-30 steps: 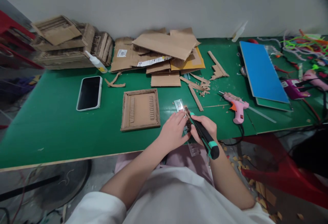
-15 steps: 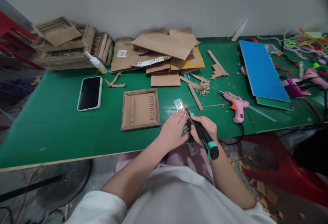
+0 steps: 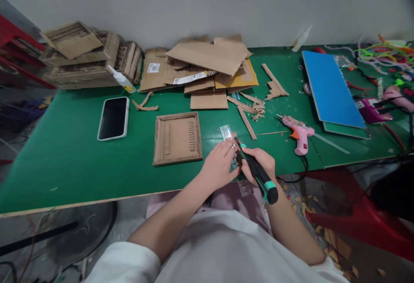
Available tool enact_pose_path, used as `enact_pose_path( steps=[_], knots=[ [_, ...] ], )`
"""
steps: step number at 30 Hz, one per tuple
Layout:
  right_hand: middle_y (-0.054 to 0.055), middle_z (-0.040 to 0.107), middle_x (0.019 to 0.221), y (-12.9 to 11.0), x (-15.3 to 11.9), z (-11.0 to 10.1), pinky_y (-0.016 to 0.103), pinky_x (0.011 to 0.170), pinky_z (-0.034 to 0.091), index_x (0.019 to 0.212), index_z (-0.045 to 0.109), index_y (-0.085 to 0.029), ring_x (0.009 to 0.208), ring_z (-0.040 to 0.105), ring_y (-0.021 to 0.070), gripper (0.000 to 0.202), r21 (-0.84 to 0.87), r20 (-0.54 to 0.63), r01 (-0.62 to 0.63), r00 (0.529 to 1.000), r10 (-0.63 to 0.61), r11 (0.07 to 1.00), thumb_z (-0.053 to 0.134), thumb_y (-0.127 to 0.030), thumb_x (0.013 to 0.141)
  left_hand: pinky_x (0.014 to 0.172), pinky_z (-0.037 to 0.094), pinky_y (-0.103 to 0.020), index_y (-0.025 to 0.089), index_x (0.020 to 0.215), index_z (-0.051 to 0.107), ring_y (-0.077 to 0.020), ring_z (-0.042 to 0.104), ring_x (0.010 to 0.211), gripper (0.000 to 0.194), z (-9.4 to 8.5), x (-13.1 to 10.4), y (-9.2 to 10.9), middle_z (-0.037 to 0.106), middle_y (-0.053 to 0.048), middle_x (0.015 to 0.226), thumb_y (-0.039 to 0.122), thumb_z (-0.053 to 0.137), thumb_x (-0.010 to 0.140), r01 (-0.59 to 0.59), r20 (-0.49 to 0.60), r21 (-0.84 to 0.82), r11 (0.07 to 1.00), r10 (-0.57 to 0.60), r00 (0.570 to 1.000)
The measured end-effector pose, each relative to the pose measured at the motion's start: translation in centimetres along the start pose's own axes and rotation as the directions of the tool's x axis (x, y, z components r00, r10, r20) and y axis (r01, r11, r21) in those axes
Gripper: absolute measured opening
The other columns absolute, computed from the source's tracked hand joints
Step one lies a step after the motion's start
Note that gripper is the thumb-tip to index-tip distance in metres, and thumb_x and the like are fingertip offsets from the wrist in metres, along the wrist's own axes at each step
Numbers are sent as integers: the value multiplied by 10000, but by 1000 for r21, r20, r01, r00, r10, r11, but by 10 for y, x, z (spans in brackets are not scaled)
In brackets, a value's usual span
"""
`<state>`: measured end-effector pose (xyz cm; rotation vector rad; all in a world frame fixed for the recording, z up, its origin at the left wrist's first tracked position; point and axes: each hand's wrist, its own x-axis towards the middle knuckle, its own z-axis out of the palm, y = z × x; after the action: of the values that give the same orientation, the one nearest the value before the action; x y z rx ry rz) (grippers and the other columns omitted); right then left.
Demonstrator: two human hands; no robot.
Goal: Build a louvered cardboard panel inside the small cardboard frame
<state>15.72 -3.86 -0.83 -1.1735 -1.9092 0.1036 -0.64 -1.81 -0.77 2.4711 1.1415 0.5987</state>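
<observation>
Utility knife (image 3: 258, 167) gripped in the right hand (image 3: 266, 158)

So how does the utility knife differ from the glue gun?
The utility knife is black and teal; the glue gun is pink with an orange trigger. The knife is in the right hand; the glue gun lies on the green table, untouched. Both are right of the cardboard frame.

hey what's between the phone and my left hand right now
In the head view, the square cardboard frame lies flat on the green table, between the phone and your left hand.
</observation>
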Motion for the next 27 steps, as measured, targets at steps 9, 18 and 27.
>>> enact_pose_path(
  steps=[9, 18, 27],
  knots=[
    [64, 633, 773, -1, -4, -2, 320, 590, 517, 1078, 545, -205, 663, 597, 185, 399, 24, -19, 8, 1000, -7, 1000, 576, -135, 687, 1075, 291, -434, 111, 1180, 456, -264, 366, 1270, 454, 0, 0, 0, 454, -146, 1313, 333, 510, 787, 7, 15, 3, 1000, -7, 1000],
    [61, 647, 785, -3, -10, -2, 307, 592, 521, 1062, 557, -206, 653, 608, 175, 370, 12, -21, -15, 1000, 15, 1000, 578, -152, 696, 1067, 301, -449, 111, 1191, 452, -273, 362, 1274, 464, 1, 0, -1, 450, -153, 1317, 347, 511, 797, -9, 9, 20, 1000, 8, 1000],
    [55, 655, 905, 21, -27, -24, 370, 664, 571, 1164, 460, -160, 683, 674, 178, 373, 118, -629, -408, 675, 386, 905, 533, -264, 814, 1059, 314, -464, 102, 1185, 463, -283, 381, 1262, 497, 4, 0, -2, 473, -165, 1300, 417, 527, 806, -20, -9, 46, 999, 21, 1000]
  ],
)
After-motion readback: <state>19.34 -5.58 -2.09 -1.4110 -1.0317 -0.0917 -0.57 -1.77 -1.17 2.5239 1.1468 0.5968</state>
